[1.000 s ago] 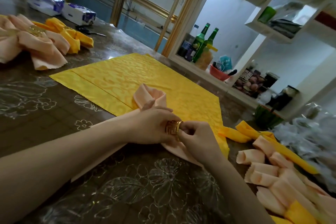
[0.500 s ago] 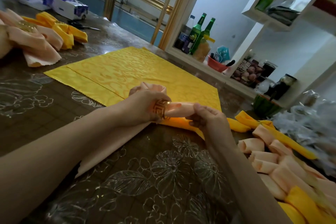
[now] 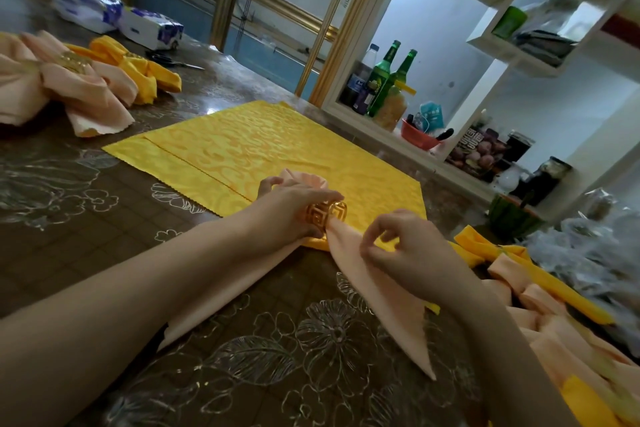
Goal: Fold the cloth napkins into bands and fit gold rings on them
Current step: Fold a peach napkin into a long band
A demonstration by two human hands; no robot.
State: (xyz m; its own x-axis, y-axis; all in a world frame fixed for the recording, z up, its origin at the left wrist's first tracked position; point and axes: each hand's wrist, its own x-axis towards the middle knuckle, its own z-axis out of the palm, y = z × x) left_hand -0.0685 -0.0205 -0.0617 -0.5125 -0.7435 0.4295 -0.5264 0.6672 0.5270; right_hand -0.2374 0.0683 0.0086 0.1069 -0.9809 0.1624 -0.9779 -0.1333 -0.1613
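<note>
A peach cloth napkin (image 3: 384, 291) is threaded through a gold ring (image 3: 325, 217) at the middle of the table. My left hand (image 3: 287, 206) grips the ring and the bunched peach fold behind it. One tail of the napkin runs right and toward me, spread flat. My right hand (image 3: 405, 246) hovers over that tail with its fingers curled, thumb and forefinger close together; whether they pinch the cloth is unclear. A flat yellow napkin (image 3: 263, 149) lies under and behind both hands.
Finished ringed napkins, peach (image 3: 69, 90) and yellow (image 3: 145, 69), lie at the far left with scissors (image 3: 176, 62) and tissue packs (image 3: 152, 28). A pile of folded peach and yellow napkins (image 3: 540, 308) sits at the right. White shelves with green bottles (image 3: 391, 80) stand behind.
The ring has slid further along the peach napkin toward my left hand. My right hand drew the tail out to the right and the tail now lies spread on the table.
</note>
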